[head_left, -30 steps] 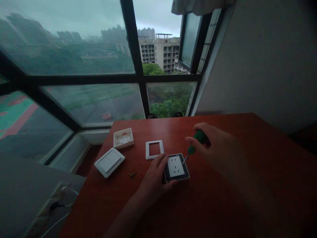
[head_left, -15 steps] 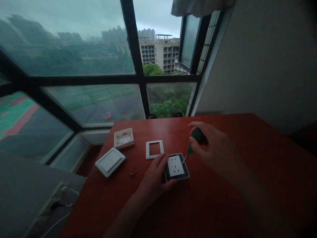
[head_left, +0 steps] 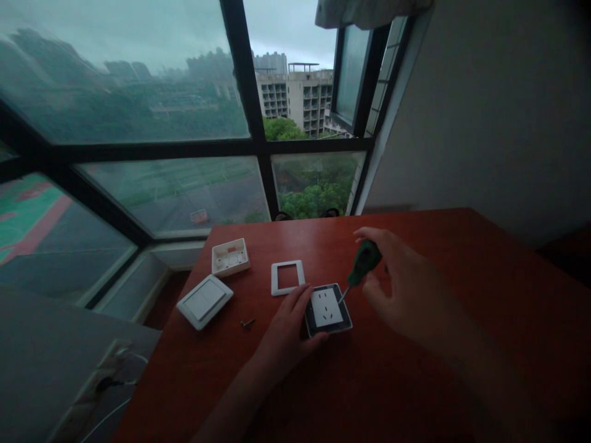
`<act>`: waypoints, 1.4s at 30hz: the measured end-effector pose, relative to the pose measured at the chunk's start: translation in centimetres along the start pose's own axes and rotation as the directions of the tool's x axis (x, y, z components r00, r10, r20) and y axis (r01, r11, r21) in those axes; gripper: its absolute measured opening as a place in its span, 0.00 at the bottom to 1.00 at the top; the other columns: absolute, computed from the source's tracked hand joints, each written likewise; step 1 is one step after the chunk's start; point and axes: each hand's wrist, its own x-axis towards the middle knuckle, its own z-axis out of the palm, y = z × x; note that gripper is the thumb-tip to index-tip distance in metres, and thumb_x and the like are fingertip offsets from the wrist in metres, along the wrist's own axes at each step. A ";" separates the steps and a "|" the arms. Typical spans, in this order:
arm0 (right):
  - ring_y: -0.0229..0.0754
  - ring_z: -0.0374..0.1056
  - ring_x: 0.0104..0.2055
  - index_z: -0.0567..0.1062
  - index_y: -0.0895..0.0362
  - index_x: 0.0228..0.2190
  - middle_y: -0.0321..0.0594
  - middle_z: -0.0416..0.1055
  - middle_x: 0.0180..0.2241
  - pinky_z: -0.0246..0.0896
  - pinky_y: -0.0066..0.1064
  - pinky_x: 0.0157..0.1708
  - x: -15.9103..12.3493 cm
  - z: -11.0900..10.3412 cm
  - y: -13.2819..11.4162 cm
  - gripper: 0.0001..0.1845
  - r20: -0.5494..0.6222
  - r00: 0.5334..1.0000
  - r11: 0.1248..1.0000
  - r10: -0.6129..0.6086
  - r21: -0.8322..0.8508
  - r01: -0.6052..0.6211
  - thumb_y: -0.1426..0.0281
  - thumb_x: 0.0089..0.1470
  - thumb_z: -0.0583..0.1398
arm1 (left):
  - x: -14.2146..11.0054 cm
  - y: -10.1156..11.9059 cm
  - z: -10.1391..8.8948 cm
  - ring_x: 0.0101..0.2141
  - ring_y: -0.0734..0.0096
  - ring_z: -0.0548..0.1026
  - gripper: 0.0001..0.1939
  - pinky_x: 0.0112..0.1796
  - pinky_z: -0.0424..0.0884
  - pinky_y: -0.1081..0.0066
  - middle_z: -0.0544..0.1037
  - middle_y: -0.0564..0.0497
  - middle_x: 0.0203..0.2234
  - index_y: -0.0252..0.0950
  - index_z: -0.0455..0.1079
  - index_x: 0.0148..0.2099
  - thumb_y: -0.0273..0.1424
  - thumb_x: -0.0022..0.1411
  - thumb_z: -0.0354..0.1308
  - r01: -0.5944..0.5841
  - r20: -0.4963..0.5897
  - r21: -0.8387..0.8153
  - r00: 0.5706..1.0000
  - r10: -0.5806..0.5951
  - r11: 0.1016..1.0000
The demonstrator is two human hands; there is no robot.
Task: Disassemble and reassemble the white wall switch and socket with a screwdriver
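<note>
Screw-turning at the socket, apparently. Socket lies on bench; left hand pinches its left end, thumb against fingers. Right hand: fingers spread around green screwdriver, tip at socket's right side. Next move likely calls for re-gripping the handle, tip steady.

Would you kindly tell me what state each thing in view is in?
Socket: face up, dark surround exposed.
White frame: off the socket, lying flat.
Screwdriver: tilted, tip at the socket's right side.
Switch: face up.
White box: open side up.
Screws: lying loose.
Window sash: open.
Left hand: holding the socket's left side.
Right hand: at the screwdriver's handle, grip unclear.
</note>
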 end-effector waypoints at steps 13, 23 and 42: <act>0.48 0.73 0.39 0.69 0.53 0.46 0.41 0.74 0.43 0.65 0.39 0.34 0.2 -0.9 -0.2 0.17 0.041 0.997 0.988 0.064 -0.142 -0.058 0.65 0.53 0.57 | 0.1 0.1 -0.2 0.63 0.52 0.56 0.42 0.61 0.57 0.52 0.55 0.41 0.65 0.41 0.49 0.67 0.34 0.56 0.66 0.009 0.012 -0.013 1.000 -0.009 1.000; 0.48 0.70 0.47 0.65 0.57 0.51 0.47 0.71 0.49 0.65 0.40 0.44 0.3 -0.8 0.0 0.23 0.045 0.999 0.998 -0.001 -0.055 0.004 0.71 0.52 0.57 | 0.0 0.1 -0.2 0.63 0.50 0.57 0.42 0.60 0.58 0.51 0.55 0.42 0.65 0.42 0.50 0.67 0.33 0.55 0.66 0.000 0.000 -0.016 1.000 0.000 1.000; 0.44 0.71 0.34 0.70 0.53 0.36 0.39 0.75 0.36 0.61 0.36 0.32 1.3 -1.3 0.3 0.06 0.104 0.994 0.996 0.039 -0.089 -0.030 0.67 0.55 0.57 | 0.1 0.3 -0.4 0.63 0.51 0.57 0.40 0.60 0.58 0.50 0.55 0.41 0.65 0.42 0.50 0.67 0.33 0.56 0.65 -0.020 -0.002 -0.008 1.000 0.020 1.000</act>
